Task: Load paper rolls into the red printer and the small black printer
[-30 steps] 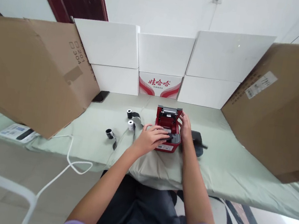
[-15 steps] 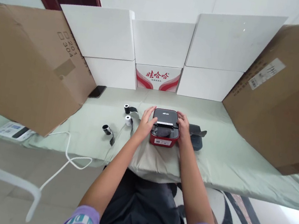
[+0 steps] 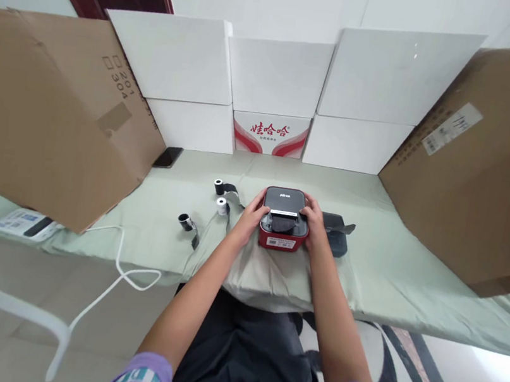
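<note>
A small red and black printer (image 3: 283, 240) stands on the green cloth in front of me, with a dark strip at the opening below its black lid (image 3: 285, 199). My left hand (image 3: 251, 217) grips its left side, thumb at the lid's near corner. On the opposite side my right hand (image 3: 316, 219) holds it the same way, thumb on the lid edge. Right beside that hand lies a dark grey case-like object (image 3: 336, 244) with a dark strip sticking out. Left of the printer are a white paper roll (image 3: 222, 206), another small roll (image 3: 218, 187) and a black-and-white roll (image 3: 186, 222), each with a dark tail.
White boxes (image 3: 275, 85) are stacked along the back. Large cardboard boxes flank the table, one left (image 3: 55, 116) and one right (image 3: 474, 198). A phone (image 3: 168, 157) lies by the left box. A white cable (image 3: 119, 247) hangs over the front edge near a printed card (image 3: 24, 224).
Both hands stay on the printer, with the thumbs shifted slightly at the lid's near edge. The white strip along that edge shows brighter. The whole view has moved a little.
</note>
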Available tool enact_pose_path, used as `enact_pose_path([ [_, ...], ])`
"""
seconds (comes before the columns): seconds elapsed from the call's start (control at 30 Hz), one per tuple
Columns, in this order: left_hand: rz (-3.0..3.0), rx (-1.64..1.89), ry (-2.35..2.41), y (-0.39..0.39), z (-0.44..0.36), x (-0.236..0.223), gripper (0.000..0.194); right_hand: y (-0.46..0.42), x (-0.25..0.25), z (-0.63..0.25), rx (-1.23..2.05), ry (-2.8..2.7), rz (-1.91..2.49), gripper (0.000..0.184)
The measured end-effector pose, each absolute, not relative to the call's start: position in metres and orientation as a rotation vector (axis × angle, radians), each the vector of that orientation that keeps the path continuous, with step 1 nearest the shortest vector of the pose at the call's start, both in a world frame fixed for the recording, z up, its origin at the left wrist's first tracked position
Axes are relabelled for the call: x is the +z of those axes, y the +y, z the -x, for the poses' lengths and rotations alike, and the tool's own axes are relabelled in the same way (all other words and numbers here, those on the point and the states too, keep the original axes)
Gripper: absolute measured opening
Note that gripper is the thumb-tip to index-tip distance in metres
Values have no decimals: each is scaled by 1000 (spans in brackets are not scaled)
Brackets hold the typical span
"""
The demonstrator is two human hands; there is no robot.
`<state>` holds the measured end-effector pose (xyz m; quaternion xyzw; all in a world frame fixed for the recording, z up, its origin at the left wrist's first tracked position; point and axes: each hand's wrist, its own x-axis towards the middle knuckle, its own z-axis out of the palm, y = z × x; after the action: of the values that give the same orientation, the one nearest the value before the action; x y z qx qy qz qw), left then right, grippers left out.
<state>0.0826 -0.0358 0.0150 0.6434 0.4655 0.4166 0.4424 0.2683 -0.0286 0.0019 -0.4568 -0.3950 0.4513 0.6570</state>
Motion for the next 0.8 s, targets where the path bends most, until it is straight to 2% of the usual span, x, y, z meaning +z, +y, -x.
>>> enact_pose_path([
  [0.1,-1615,1013,1123,-47,-75,7,68,-51,5,-267,979,-930,1059,57],
  [0.17,-1681,945,1052,-56,-68,0,90,-72,10,-268,912,-1065,1103,62],
  [0.27,-1816,882,996,-67,-59,-6,128,-100,29,-274,828,-1446,1190,85],
  [0.37,-1879,869,1031,-66,-56,0,130,-107,59,-279,858,-1635,1203,99],
  [0.43,-1891,894,1014,-57,-59,10,125,-98,83,-281,879,-1652,1220,100],
  [0.5,-1905,974,1006,-41,-67,23,121,-78,106,-283,888,-1639,1206,91],
  [0.63,-1940,1145,1011,5,-98,47,115,-19,134,-293,893,-1498,1159,55],
  [0.7,-1946,1114,1024,29,-119,52,116,11,132,-307,965,-1357,1224,44],
  [0.8,-1981,1011,1010,56,-147,48,120,44,109,-334,1118,-1169,1250,40],
])
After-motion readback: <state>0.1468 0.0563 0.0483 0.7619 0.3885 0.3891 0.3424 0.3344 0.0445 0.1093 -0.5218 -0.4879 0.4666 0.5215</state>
